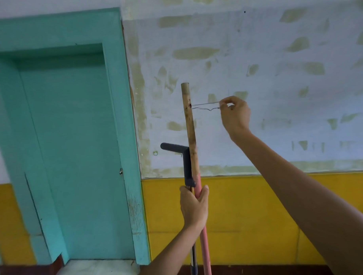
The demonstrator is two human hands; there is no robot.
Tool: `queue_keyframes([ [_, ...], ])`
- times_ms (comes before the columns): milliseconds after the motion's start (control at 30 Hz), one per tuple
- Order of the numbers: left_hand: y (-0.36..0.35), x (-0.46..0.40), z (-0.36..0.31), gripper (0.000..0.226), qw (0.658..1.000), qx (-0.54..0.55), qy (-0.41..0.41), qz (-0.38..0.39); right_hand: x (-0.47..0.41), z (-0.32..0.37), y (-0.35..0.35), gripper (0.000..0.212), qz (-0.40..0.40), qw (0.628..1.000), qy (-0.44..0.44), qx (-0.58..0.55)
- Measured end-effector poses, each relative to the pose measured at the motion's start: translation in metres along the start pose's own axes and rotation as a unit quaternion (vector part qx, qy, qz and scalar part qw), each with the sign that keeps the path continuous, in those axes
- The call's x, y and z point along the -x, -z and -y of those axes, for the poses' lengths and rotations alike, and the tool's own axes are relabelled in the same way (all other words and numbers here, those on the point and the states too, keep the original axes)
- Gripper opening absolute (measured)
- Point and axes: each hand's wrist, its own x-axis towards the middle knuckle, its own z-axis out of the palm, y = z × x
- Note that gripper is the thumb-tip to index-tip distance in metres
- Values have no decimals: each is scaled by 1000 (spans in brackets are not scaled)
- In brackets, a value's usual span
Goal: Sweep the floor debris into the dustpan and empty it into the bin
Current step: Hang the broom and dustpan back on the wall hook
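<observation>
Broom handle (190, 124) stands upright at centre frame, before the patched white wall (276, 62), right of the teal door (74, 151). Upper part bare wood, lower part sleeved in pink. Beside it, touching, the dustpan handle (184, 157): dark grey bent grip on a thin metal shaft running down to the lower edge of the frame. Broom head and pan are out of view below.

Left hand (194, 206) clenched around both shafts together, just under the grey grip. Right hand (234, 113) pinches the far end of a thin wire loop (205, 106) threaded through a hole near the top of the wooden pole, fingertips closed on it.

Judgement: both tools look light and stiff, easy to carry in one fist; two round shafts may slide against each other, so a firm grip is wanted. The wire looks springy and thin, a hanging loop only, not a hold for lifting. For sweeping, take the pole mid-length on the pink sleeve, which probably offers better friction than bare wood.
</observation>
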Motion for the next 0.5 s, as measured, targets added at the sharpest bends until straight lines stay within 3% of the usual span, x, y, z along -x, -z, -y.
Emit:
queue_keyframes([
  [233, 3, 5, 48, 32, 999, -33, 24, 0, -15, 6, -25, 15, 62, 986, -38, -153],
  [400, -16, -3, 69, 38, 997, -60, 56, 0, -37, -7, -56, 8, 68, 995, -20, -76],
  [500, -25, -20, 75, 41, 994, -89, 61, -13, -51, -20, -72, 10, 98, 987, -45, -117],
])
